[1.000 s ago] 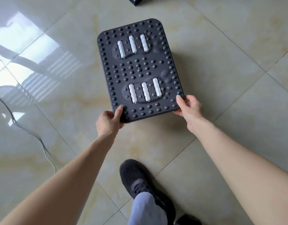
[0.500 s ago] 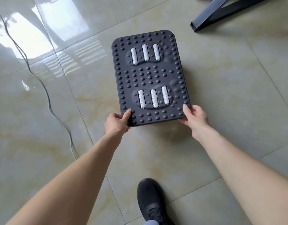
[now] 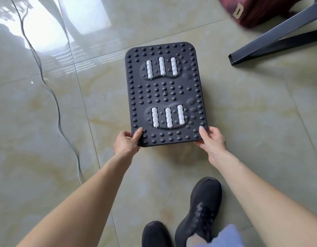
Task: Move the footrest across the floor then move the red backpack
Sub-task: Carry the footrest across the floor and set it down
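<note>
A dark grey footrest (image 3: 165,93) with raised studs and two sets of white rollers is held over the glossy tiled floor, its long side pointing away from me. My left hand (image 3: 126,142) grips its near left corner, thumb on top. My right hand (image 3: 212,139) grips the near right corner the same way. The red backpack (image 3: 261,10) shows partly at the top right edge, blurred, with a beige patch on it.
A dark metal furniture leg (image 3: 272,39) lies diagonally at the upper right, between the footrest and the backpack. A thin grey cable (image 3: 57,104) snakes over the floor (image 3: 252,131) on the left. My two black shoes (image 3: 198,214) stand below the footrest.
The footrest, held in both hands, has been carried across the floor. The metal leg and then the red backpack have come into view at the upper right, and the cable has shifted left.
</note>
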